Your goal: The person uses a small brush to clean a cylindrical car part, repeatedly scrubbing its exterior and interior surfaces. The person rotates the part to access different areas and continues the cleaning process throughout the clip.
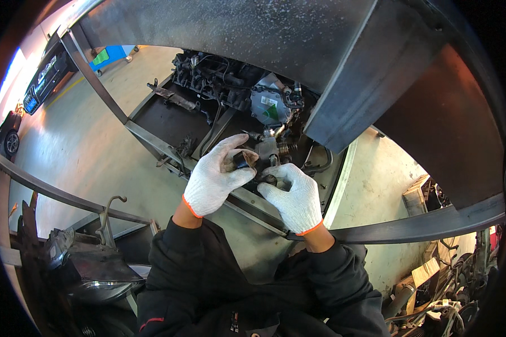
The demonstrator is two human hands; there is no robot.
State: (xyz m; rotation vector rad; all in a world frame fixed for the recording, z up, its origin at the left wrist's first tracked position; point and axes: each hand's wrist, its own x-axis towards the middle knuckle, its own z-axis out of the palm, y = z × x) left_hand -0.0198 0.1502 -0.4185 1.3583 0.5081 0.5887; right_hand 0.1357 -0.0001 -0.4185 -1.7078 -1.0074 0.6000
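My left hand (pixel 215 177), in a white knit glove with an orange cuff, curls its thumb and fingers around a short black cylindrical part (pixel 240 160). Its near end looks brownish. My right hand (pixel 293 196), gloved alike, pinches a small dark rounded part (pixel 270 180) between thumb and forefinger. Just beyond both hands is a grey metal pump-like part (pixel 267 148) with a coil spring at its right side. Whether it rests on something or is held by the right fingers, I cannot tell.
Past the hands, an engine assembly (pixel 219 82) with a round metal cover (pixel 271 107) sits on a metal rack shelf (pixel 160 118). A wide steel beam (pixel 219 25) hangs close above. A headlamp unit (pixel 105 278) lies lower left; assorted car parts (pixel 442 299) crowd the lower right.
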